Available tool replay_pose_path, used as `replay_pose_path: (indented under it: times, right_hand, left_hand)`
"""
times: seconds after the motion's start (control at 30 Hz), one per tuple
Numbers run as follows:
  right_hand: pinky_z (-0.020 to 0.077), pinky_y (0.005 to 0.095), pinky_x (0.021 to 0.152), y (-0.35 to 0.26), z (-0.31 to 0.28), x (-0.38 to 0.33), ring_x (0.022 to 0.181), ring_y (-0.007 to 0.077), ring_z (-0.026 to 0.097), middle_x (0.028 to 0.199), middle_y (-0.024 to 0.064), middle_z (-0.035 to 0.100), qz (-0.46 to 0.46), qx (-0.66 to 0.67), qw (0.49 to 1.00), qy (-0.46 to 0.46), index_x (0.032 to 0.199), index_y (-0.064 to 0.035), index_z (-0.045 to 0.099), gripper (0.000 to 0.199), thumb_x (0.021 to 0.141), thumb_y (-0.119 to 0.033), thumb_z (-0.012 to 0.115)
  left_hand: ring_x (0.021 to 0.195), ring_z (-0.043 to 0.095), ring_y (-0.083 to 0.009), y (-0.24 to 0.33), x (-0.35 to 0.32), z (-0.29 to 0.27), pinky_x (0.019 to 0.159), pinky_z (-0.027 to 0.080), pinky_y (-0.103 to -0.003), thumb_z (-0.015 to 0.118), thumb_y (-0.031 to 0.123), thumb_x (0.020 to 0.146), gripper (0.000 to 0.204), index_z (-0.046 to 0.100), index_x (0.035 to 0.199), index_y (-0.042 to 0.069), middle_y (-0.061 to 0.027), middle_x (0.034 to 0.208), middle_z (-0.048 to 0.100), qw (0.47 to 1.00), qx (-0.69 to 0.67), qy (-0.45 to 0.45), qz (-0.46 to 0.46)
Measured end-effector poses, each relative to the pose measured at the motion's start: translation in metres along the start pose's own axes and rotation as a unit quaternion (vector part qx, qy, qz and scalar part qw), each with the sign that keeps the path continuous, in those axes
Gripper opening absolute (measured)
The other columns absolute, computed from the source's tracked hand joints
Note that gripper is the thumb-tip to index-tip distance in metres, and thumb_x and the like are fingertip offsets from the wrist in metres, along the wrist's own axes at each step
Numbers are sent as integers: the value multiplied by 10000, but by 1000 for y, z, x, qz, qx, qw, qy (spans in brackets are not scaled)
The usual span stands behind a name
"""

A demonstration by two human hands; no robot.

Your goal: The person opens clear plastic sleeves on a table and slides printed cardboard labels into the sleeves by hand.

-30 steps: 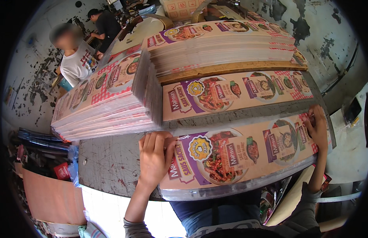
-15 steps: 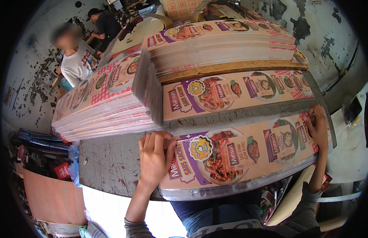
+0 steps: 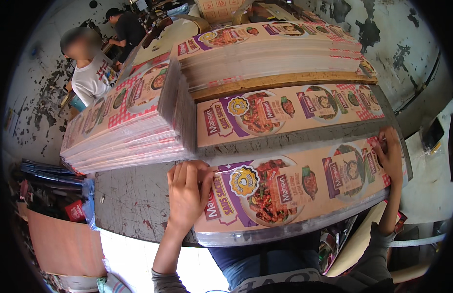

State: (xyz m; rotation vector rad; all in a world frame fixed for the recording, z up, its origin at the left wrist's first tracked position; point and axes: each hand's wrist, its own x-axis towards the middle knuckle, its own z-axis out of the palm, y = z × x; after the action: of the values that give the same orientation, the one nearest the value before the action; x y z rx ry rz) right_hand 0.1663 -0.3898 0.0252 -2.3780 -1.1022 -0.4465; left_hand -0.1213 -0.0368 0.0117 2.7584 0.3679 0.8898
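Nearest to me lies a long stack of printed sheets [image 3: 312, 207], orange-brown with food pictures and a purple band, with clear plastic showing along its edge. My left hand [image 3: 186, 195] is closed at the left end of the top sheet, its fingers curled and the thumb against the corner. At the far right corner my right hand [image 3: 390, 157] grips the other end, fingers bent over the edge; its fingertips are partly hidden. Beyond this stack, a matching printed sheet [image 3: 290, 113] lies flat, touched by neither hand.
A tall stack of such sheets [image 3: 133, 122] stands to the left on the scratched grey table [image 3: 129, 200]. Another stack [image 3: 270, 58] rises at the back behind a wooden strip [image 3: 285, 83]. Two people are at the far left, one in a white shirt [image 3: 92, 78], one in black [image 3: 128, 30].
The whole view has shifted slightly. Both hands keep their hold at the two ends of the near sheet, and the stacks stay put.
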Motion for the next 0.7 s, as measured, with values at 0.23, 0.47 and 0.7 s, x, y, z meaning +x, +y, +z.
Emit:
replay_pose_path:
  times: [0.23, 0.47, 0.7]
  right_hand:
    - [346, 339, 663, -1, 0, 0, 724, 298, 398, 786, 136, 400, -16, -1, 1000, 5, 854, 16, 415, 201, 776, -85, 570]
    - [360, 347, 694, 2, 1, -2, 776, 304, 412, 832, 126, 416, 14, 9, 1000, -9, 845, 14, 419, 238, 697, -44, 597]
    - [364, 342, 688, 2, 0, -2, 772, 301, 411, 838, 124, 417, 6, 1, 1000, -6, 850, 14, 420, 234, 704, -29, 598]
  left_hand:
    - [746, 529, -259, -1, -2, 0, 774, 369, -382, 628, 57, 771, 148, 513, 856, 19, -84, 843, 559, 1000, 6, -2, 7]
    - [762, 536, -258, -1, -2, 0, 777, 369, -379, 629, 56, 770, 153, 511, 861, 20, -83, 845, 561, 1000, 5, -5, 5]
    - [781, 537, -256, 2, 1, -1, 779, 373, -379, 633, 59, 763, 149, 536, 871, 27, -83, 858, 565, 1000, 15, -6, 9]
